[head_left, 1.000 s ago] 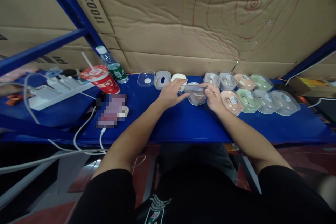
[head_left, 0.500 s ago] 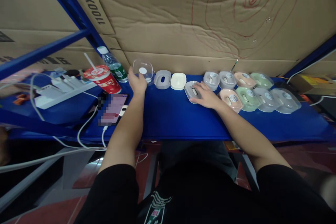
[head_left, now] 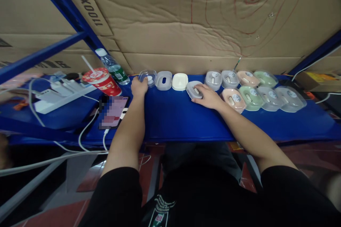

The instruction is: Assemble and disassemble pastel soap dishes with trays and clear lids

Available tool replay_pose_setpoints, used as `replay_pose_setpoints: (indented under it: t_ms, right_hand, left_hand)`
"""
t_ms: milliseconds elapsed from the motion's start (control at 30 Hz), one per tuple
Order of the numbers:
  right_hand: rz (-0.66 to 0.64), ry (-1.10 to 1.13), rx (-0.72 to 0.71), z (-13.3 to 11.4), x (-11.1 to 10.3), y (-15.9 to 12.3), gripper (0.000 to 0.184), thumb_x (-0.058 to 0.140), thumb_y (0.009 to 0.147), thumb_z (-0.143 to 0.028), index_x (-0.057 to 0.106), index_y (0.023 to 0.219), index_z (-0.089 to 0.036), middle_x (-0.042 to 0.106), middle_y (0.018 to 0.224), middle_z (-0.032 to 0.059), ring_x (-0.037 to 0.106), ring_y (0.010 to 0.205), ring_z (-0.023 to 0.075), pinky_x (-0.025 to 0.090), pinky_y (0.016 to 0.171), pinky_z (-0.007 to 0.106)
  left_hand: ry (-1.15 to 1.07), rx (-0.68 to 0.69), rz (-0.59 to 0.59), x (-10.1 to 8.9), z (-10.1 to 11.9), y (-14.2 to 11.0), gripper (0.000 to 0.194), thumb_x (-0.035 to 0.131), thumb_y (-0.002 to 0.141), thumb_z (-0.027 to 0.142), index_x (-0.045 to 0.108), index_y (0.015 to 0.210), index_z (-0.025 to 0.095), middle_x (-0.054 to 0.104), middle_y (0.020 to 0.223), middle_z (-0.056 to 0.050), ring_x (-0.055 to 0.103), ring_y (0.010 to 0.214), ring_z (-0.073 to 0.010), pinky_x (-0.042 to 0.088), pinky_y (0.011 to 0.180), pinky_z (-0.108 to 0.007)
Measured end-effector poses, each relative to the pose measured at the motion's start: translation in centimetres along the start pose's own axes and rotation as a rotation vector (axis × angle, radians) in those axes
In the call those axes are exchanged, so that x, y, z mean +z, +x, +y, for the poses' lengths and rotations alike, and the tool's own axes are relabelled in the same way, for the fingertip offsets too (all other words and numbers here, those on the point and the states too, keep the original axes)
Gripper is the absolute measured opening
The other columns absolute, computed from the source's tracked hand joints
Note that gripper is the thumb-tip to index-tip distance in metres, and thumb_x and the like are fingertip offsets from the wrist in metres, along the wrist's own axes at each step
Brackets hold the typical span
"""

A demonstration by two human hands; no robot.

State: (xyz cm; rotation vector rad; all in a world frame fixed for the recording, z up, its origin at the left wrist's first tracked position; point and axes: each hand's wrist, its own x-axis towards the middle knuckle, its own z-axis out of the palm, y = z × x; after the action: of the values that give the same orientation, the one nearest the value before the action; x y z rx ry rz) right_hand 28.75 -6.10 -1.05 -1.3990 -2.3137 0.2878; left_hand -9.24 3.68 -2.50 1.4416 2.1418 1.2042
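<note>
My left hand (head_left: 139, 87) rests on the blue shelf (head_left: 176, 120), its fingers closed on the edge of a clear plastic lid (head_left: 148, 77) with a white round sticker. My right hand (head_left: 207, 97) lies flat with fingers stretched over a grey tray (head_left: 193, 89) that has a slot in it. Between the hands stand a grey slotted tray (head_left: 164, 80) and a cream-white tray (head_left: 180, 81).
Right of my right hand, lidded cases (head_left: 250, 90) in grey, pink and green stand in two rows. At left are a red cup with a straw (head_left: 102, 81), a water bottle (head_left: 113, 67), a phone (head_left: 113, 110) on a cable and a white power strip (head_left: 53, 97). Cardboard lines the back.
The left hand went from the middle to the clear lid at left, lifted it, and now has it down on the shelf. The right hand set the grey tray down and lies on it.
</note>
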Motion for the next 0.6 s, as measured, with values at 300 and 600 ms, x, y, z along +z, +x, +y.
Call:
replay_pose_setpoints:
  t_ms: [300,600]
  right_hand:
    - [0.208,0.168,-0.016,-0.6,0.0,0.0,0.071,0.062,0.099,-0.068,0.066,0.148,-0.018,0.069,0.149,0.0193,0.063,0.14,0.0397,0.048,0.123,0.061]
    - [0.345,0.395,-0.034,-2.4,1.4,-0.3,0.101,0.038,0.099,-0.09,0.02,0.178,-0.03,0.037,0.177,0.017,0.04,0.162,0.0407,0.034,0.133,0.068]
  left_hand:
    - [-0.124,0.432,0.066,0.0,4.9,-4.2,0.027,0.064,0.103,0.036,0.072,0.122,0.019,0.078,0.119,-0.012,0.072,0.12,-0.0285,0.055,0.112,-0.044]
    - [-0.392,0.943,-0.503,4.0,9.0,-15.6,0.027,0.08,0.094,0.045,0.068,0.088,0.021,0.057,0.062,0.006,0.049,0.053,-0.0118,0.045,0.058,-0.027]
